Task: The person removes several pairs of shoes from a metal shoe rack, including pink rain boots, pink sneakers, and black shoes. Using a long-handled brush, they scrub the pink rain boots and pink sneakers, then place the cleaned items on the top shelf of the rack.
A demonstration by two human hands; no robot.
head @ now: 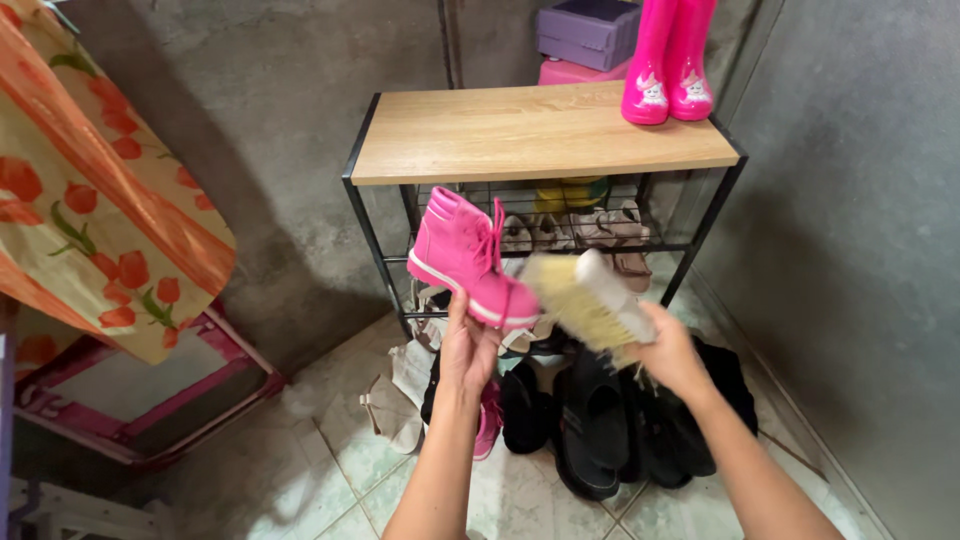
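Observation:
My left hand [466, 352] holds a pink lace-up ankle boot [461, 255] from below, sole down, in front of a shoe rack. My right hand [672, 356] grips a scrubbing brush [588, 300] with pale yellow bristles and a white back. The bristles face the boot's toe and lie close to it; the brush is blurred.
The shoe rack [540, 135] has a wooden top and black metal frame, with shoes on its wire shelves. Pink rubber boots [668, 62] and a purple box [588, 30] stand on top. Black shoes [600, 420] lie on the tiled floor. A floral cloth [90, 190] hangs left over a pink frame [150, 400].

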